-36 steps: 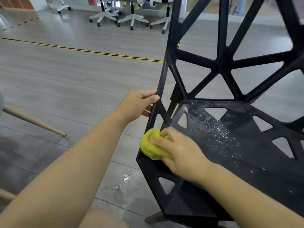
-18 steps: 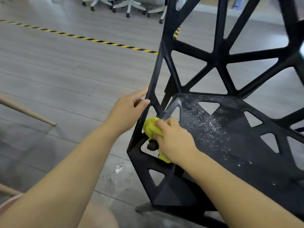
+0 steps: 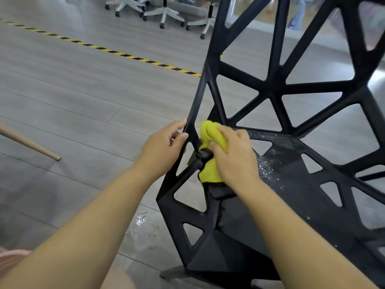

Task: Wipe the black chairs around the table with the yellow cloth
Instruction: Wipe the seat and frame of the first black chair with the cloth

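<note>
One black chair [image 3: 273, 90] is in view, its top and right side cut off. The left hand [image 3: 166, 147] grips the chair's left edge strut. The right hand [image 3: 235, 157] clutches the single yellow cloth [image 3: 210, 172] against the seat's back-left corner and hides much of it. White specks [image 3: 266, 167] dot the seat beside that hand. Beyond the chair stand perhaps three wheeled chair bases [image 3: 164, 13], their tops cropped.
</note>
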A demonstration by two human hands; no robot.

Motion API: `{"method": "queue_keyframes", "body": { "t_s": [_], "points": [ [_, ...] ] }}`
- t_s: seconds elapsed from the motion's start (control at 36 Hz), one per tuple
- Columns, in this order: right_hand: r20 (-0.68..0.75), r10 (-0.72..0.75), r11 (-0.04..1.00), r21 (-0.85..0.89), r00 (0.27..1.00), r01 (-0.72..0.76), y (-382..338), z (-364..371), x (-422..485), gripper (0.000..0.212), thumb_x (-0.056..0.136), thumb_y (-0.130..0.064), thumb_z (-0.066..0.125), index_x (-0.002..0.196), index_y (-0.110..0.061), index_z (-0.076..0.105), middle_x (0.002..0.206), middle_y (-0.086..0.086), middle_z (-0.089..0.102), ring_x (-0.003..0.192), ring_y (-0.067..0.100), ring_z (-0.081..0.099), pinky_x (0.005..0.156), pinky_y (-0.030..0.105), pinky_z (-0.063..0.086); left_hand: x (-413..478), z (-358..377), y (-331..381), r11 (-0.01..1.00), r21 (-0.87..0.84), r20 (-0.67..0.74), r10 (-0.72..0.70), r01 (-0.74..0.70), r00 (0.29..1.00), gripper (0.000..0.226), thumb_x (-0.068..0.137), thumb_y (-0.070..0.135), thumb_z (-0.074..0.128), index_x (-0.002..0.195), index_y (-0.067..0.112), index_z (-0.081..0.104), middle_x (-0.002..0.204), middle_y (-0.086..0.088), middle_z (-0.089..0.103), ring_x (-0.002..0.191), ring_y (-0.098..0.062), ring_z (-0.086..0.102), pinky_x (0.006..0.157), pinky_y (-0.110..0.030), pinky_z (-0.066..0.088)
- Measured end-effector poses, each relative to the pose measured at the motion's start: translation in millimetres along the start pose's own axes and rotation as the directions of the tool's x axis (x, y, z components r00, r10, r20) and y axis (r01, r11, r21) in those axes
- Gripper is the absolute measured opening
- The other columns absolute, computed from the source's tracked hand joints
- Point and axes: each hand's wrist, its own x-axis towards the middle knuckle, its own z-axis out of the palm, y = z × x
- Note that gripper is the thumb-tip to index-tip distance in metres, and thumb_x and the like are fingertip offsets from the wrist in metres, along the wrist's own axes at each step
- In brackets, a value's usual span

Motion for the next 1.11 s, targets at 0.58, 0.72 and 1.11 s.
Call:
{"method": "queue_keyframes", "body": {
  "t_s": [0.58,0.72,1.11],
  "points": [
    [0.119,0.052,0.979,-0.203,0.991,-0.027,24,0,56,0.039,0.092,-0.036,0.051,0.131,-0.033,0.048,0.118,0.006,0.043,0.102,0.035,0.054,0.087,0.041,0.045,57,7,31,0.996,0.090,-0.071,0.015,-0.009,0.997,0.024,0.096,0.026,0.049,0.117,0.019,0.058,0.080,0.009,0.057,0.082,-0.015,0.054,0.068,-0.024,0.036],
    [-0.084,-0.022,0.995,-0.099,0.996,0.013,3,-15,109,0.043,0.096,-0.032,0.048,0.138,-0.027,0.043,0.126,0.008,0.041,0.103,0.033,0.052,0.088,0.039,0.041,70,23,27,0.993,0.095,-0.102,0.076,-0.066,0.992,0.025,0.100,0.016,0.034,0.108,0.006,0.056,0.082,-0.015,0.061,0.078,-0.030,0.059,0.072,-0.039,0.044],
    [-0.030,-0.037,0.968,-0.251,0.999,0.028,7,16,140,0.039,0.097,-0.027,0.045,0.136,-0.024,0.039,0.127,0.010,0.039,0.095,0.035,0.054,0.069,0.034,0.037,66,28,16,0.947,0.244,-0.160,0.250,-0.208,0.955,0.025,0.098,0.017,0.033,0.101,0.005,0.054,0.080,-0.010,0.056,0.077,-0.029,0.054,0.071,-0.048,0.047]
  ]
}}
